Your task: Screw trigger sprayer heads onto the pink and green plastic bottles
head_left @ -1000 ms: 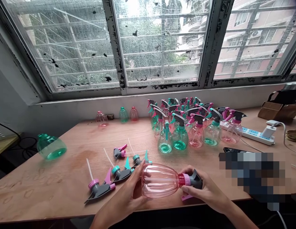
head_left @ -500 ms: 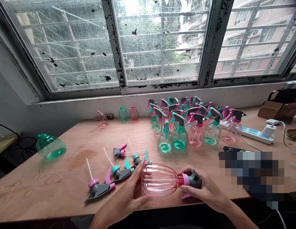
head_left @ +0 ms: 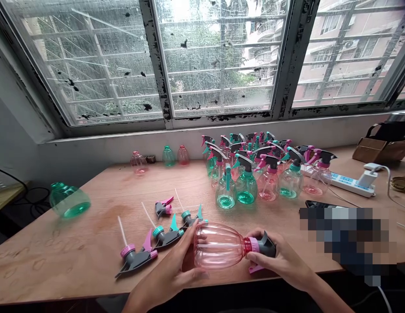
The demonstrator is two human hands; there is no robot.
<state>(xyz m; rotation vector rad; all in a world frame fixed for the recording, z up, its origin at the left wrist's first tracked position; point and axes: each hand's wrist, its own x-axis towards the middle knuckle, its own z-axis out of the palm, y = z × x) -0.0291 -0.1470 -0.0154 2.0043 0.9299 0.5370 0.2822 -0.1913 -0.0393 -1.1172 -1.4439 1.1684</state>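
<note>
A clear pink spray bottle (head_left: 218, 247) lies sideways between my hands, above the table's front part. My left hand (head_left: 181, 256) grips its base, fingers behind and thumb below. My right hand (head_left: 279, 258) is closed around the grey and pink spray head (head_left: 262, 245), which sits on the bottle's neck; a pink trigger shows beneath my fingers. Beside my left hand lie loose spray heads: a grey and pink one (head_left: 137, 256), a grey and teal one (head_left: 168, 237), another teal one (head_left: 188, 217) partly behind my fingers, and a pink one (head_left: 163, 208) farther back.
Assembled spray bottles (head_left: 246, 187) crowd the back right. A green bottle (head_left: 70, 202) lies tilted at the left edge. Small headless bottles (head_left: 169, 156) stand by the wall. A power strip (head_left: 352, 183), a phone-like dark object (head_left: 322, 204) and a brown bag (head_left: 381, 145) are at right.
Almost nothing differs. The pink bottle and my left hand have shifted very slightly to the right; both hands keep their hold.
</note>
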